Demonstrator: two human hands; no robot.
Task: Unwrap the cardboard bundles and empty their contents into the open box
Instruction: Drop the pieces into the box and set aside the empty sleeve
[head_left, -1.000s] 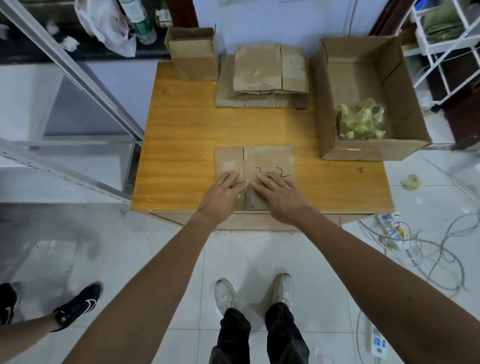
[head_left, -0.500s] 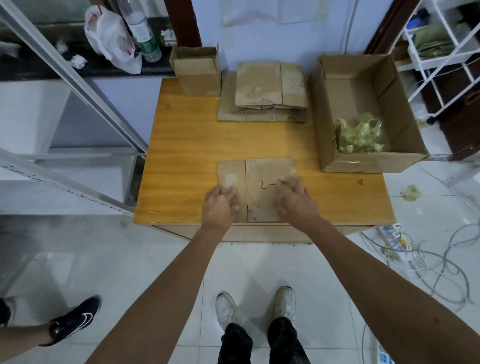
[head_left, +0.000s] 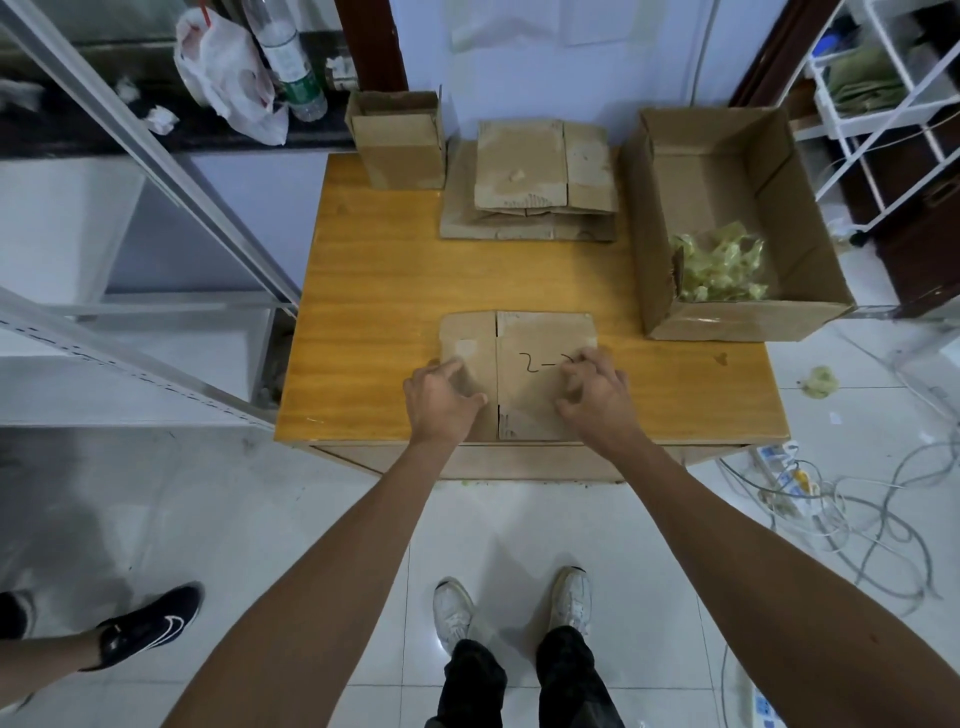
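Note:
A flat cardboard bundle (head_left: 524, 348) with handwriting on it lies at the near edge of the wooden table (head_left: 384, 291). My left hand (head_left: 441, 397) grips its left part with curled fingers. My right hand (head_left: 592, 389) has its fingers curled on the right part, over the writing. The open box (head_left: 727, 171) stands at the table's right side with crumpled yellow-green tape (head_left: 719, 270) in its near end. A stack of flat cardboard bundles (head_left: 535, 182) lies at the back centre.
A small upright cardboard box (head_left: 397, 140) stands at the back left. A metal frame (head_left: 156, 171) rises on the left. Cables (head_left: 852, 519) and a power strip lie on the floor to the right. Another person's shoe (head_left: 150, 626) is at the lower left.
My hands have moved apart from the bundle's centre to its two sides, and the fingers have gone from flat to curled on the cardboard.

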